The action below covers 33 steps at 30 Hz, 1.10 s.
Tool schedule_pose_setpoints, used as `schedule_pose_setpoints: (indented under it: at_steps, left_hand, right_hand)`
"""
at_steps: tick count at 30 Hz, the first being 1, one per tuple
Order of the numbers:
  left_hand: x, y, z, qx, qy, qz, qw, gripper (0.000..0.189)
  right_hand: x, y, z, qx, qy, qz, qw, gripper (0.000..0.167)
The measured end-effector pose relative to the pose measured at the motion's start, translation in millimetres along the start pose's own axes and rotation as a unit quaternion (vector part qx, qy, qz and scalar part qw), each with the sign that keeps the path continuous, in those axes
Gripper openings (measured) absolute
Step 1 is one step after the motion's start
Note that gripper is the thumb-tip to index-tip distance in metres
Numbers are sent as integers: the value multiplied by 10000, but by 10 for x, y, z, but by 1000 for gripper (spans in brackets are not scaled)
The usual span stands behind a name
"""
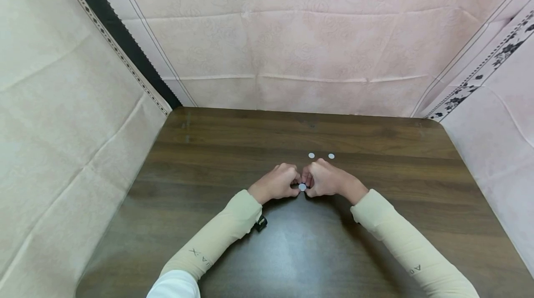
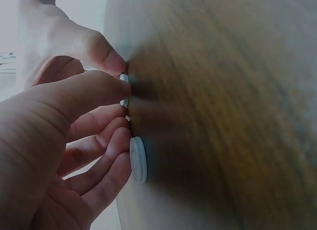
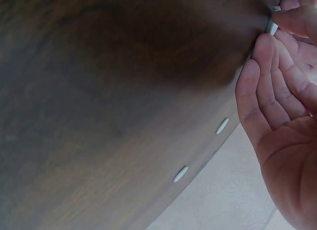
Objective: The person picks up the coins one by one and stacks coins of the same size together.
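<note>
My left hand and right hand meet low over the table. A small round white disc lies between their fingertips. In the left wrist view, the left thumb overlaps this disc, and the right thumb touches its edge. The fingers of both hands are curled around it. Another white disc, with a layered rim, lies against the left hand's fingers; the head view hides it. The right wrist view shows the held disc partly behind the right fingers.
Two more white discs, one on the left and one on the right, lie flat on the brown wooden table beyond the hands. Pale patterned cloth hangs at the table's back and sides.
</note>
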<state>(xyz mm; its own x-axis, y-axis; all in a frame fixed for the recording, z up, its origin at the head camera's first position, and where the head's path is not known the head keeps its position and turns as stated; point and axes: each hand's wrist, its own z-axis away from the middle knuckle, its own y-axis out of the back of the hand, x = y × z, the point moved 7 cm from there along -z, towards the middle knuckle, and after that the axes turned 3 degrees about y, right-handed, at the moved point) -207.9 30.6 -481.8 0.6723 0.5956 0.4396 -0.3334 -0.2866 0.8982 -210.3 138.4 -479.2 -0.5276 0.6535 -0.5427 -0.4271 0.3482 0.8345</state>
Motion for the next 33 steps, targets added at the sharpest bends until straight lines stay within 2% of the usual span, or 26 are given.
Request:
schedule_pose_setpoints:
  at_steps: [10,17,24,33]
  left_hand:
    - [7,7,1,5,-41,41,10000,10]
    - [4,6,2,-118,69,53,9999,5]
    - [-4,12,11,-185,215,116,9995,3]
    - [-24,-3,-2,-269,236,134,9993,6]
  right_hand:
    - [1,15,6,-39,-64,-20,10000,12]
    - [5,51,35,-280,-167,-96,9994,14]
    - [82,256,53,-336,-254,161,9990,19]
    - [205,574,-19,-58,-349,581,9977,24]
